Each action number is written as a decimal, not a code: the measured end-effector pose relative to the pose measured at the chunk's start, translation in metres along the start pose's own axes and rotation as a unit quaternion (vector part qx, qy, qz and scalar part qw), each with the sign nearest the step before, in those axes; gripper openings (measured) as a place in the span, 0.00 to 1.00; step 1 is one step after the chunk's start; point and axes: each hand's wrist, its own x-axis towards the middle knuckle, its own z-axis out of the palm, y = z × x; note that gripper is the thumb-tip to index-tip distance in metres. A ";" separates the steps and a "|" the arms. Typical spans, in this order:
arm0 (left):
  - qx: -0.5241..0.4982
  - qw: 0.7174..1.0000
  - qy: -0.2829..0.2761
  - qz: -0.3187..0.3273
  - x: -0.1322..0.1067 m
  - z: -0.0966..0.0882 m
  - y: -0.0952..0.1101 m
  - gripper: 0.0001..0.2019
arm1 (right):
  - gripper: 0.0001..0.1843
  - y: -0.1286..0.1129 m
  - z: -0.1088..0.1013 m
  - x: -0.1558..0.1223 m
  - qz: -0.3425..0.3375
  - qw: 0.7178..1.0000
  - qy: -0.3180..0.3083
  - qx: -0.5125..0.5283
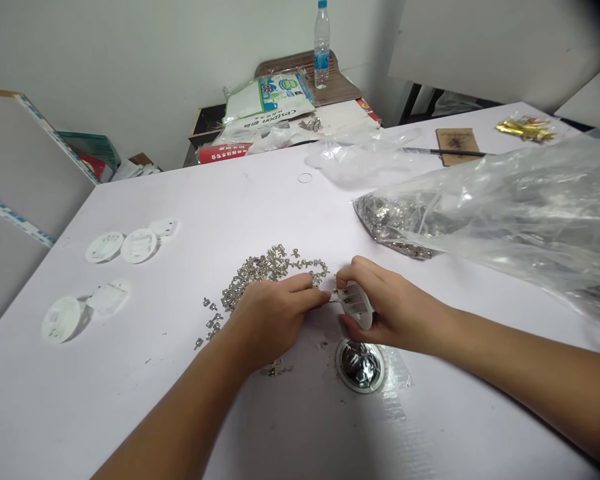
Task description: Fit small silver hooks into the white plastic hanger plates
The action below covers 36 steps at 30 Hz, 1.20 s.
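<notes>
My right hand [397, 307] grips a round white plastic housing [359, 305] by its rim, tilted on edge above the table, its inner ribs turned to the left. With thumb and forefinger pinched, my left hand [275, 317] holds a thin metal piece [334, 301] against the housing's left side. The exact kind of that piece is too small to make out. Behind my left hand spreads a pile of small metal contact clips [255, 270], partly hidden by the hand. A round dark disc with a pale rim [360, 367] lies below my right hand, beside clear tape.
More white housings [139, 245] lie to the left, some joined to square white pieces [109, 297]. A large clear plastic bag of metal parts [400, 220] fills the right side. A water bottle [322, 50] and packets stand beyond the far edge.
</notes>
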 end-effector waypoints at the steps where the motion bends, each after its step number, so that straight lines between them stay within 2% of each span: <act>1: 0.000 1.000 -0.001 -0.001 0.000 0.000 0.000 0.19 | 0.23 0.000 0.000 0.000 0.000 1.000 0.000 0.000; 14: 0.030 1.000 0.002 -0.002 0.000 0.002 0.007 0.19 | 0.22 -0.001 0.003 0.001 0.001 1.000 0.016 0.002; 28: 0.078 0.996 0.009 -0.032 0.001 0.005 0.024 0.12 | 0.22 0.000 0.004 0.000 0.008 1.000 0.027 -0.004; 36: 0.075 0.997 0.021 -0.003 -0.003 0.004 0.013 0.16 | 0.21 0.001 0.004 -0.002 0.019 0.999 0.025 -0.015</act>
